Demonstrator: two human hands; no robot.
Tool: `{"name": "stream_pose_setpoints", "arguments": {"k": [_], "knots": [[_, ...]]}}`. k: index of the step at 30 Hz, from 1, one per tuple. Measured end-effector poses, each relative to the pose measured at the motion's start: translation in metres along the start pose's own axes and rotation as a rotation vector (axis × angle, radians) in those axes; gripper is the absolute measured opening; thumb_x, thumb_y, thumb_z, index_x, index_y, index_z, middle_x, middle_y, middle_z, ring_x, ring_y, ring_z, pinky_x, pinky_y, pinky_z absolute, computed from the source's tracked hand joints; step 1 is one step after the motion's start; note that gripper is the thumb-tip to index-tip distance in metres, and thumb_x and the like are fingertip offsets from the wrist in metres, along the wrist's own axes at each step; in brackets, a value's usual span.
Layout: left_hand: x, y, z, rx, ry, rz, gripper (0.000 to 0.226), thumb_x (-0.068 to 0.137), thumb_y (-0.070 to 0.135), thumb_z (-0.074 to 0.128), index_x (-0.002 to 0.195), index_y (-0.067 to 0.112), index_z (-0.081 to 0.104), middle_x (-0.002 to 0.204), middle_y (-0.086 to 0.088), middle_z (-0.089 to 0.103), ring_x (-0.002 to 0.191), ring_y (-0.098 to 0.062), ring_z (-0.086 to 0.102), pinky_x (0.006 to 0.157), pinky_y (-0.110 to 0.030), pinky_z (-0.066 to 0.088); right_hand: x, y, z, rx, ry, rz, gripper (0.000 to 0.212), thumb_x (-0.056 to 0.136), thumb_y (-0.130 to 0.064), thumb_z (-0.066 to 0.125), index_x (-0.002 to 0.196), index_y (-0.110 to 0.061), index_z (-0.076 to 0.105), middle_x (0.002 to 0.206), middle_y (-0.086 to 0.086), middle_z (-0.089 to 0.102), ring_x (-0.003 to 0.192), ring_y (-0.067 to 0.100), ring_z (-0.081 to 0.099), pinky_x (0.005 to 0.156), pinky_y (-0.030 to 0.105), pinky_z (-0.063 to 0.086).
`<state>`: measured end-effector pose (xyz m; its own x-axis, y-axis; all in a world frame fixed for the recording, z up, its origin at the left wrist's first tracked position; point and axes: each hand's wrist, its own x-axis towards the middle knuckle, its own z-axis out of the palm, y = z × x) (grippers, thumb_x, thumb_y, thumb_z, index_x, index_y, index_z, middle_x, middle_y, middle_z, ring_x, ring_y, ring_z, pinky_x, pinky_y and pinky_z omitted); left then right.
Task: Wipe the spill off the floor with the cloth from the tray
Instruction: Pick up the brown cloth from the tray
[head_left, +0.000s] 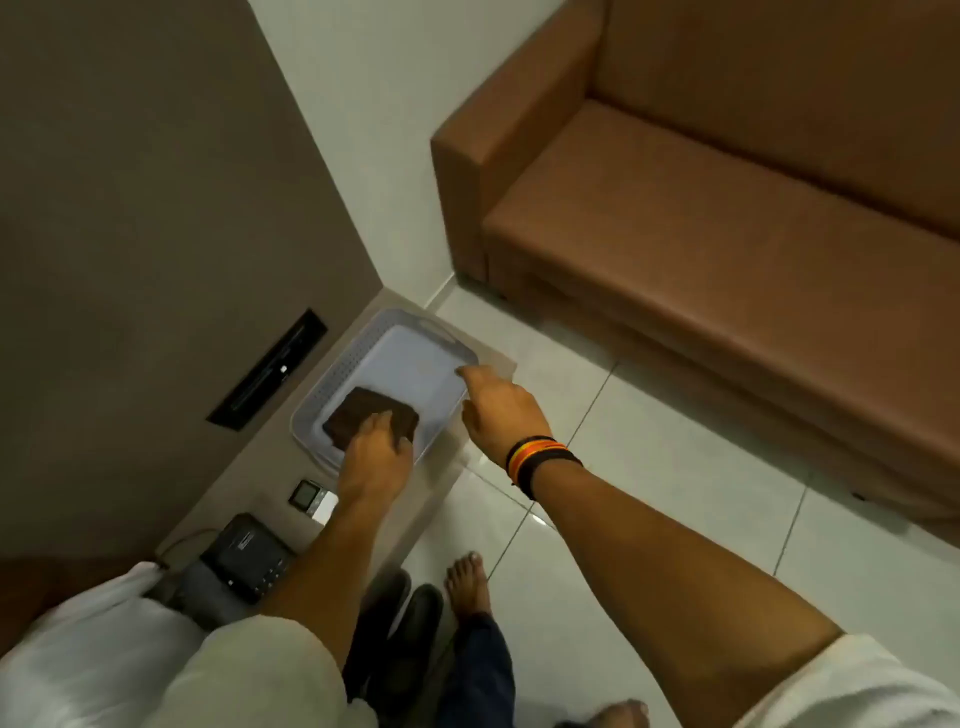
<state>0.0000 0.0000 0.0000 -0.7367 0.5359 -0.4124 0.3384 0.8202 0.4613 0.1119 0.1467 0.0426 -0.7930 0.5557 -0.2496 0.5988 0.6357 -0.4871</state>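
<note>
Low side table (244, 483): tray (332, 384), cloth (363, 410) under left hand (374, 452); sofa (701, 234) beside.

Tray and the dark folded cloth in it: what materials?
Pale grey rectangular tray: looks like moulded plastic, matt, with rows of small perforations in its walls and a cut-out handle. Dark brown folded cloth: seems a soft woven or microfibre fabric, dull and non-reflective; the weave is too blurred to tell.

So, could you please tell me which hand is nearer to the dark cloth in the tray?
Left. The left hand rests on the dark cloth inside the tray; the right hand is off to the cloth's right, at the tray's right rim.
</note>
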Motion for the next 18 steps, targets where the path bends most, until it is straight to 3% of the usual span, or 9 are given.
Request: {"name": "stream_pose_setpoints", "arguments": {"k": [2,7,13,18], "knots": [[0.037,-0.025,0.001,-0.005,0.008,-0.066,0.049,0.102,0.017,0.055,0.149,0.004,0.052,0.148,-0.025,0.057,0.135,-0.043,0.054,0.110,-0.051,0.046,0.035,-0.014,0.038,0.010,-0.084,0.000,0.044,0.101,-0.009,0.050,0.145,-0.011,0.051,0.144,0.017,0.058,0.118,0.042,0.064,0.098,0.049,0.055],[0.121,-0.089,0.008,-0.043,-0.042,-0.173,0.047,0.106,0.016,0.048,0.151,0.005,0.051,0.150,-0.023,0.056,0.140,-0.041,0.052,0.116,-0.052,0.044,0.103,-0.031,0.137,0.123,-0.266,0.170,0.030,0.097,-0.016,0.056,0.124,-0.003,0.063,0.121,0.021,0.068,0.111,0.044,0.065,0.092,0.045,0.055],[0.180,-0.146,0.035,-0.016,-0.210,-0.266,0.050,0.108,0.018,0.044,0.156,0.004,0.041,0.159,-0.022,0.046,0.147,-0.042,0.044,0.122,-0.054,0.036,0.165,-0.026,0.218,0.184,-0.359,0.322,0.047,0.097,-0.024,0.064,0.137,-0.002,0.052,0.136,0.022,0.061,0.126,0.042,0.058,0.105,0.044,0.048],[0.201,-0.157,0.054,0.111,-0.167,-0.218,0.061,0.104,0.022,0.054,0.158,0.001,0.034,0.159,-0.026,0.042,0.143,-0.044,0.046,0.116,-0.056,0.043,0.191,-0.021,0.250,0.154,-0.303,0.397,0.054,0.093,-0.024,0.070,0.139,-0.005,0.050,0.137,0.018,0.052,0.128,0.039,0.051,0.107,0.047,0.048]]}}
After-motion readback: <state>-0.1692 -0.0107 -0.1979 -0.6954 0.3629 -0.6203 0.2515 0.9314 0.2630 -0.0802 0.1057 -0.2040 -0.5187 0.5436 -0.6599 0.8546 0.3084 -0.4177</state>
